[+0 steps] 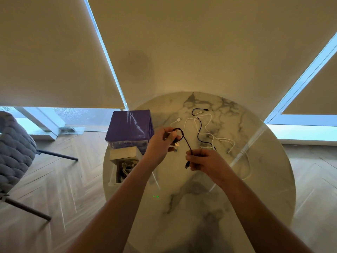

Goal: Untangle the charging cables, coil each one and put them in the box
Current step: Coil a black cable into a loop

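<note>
A dark braided cable (pixel 186 141) runs between both hands above the round marble table (pixel 200 207). My left hand (pixel 160 145) pinches a small loop of it, with white plugs hanging just below the fingers. My right hand (pixel 204 161) grips the cable's other end, its dark plug sticking out below the thumb. Farther back, a black cable (pixel 198 126) lies tangled with white cables (pixel 218 137) on the tabletop. An open cardboard box (pixel 125 165) at the table's left edge holds several coiled white cables.
A purple storage box (pixel 130 126) stands at the table's back left, right behind the cardboard box. A grey padded chair (pixel 14 148) sits on the wooden floor at far left. Blinds cover the windows behind the table.
</note>
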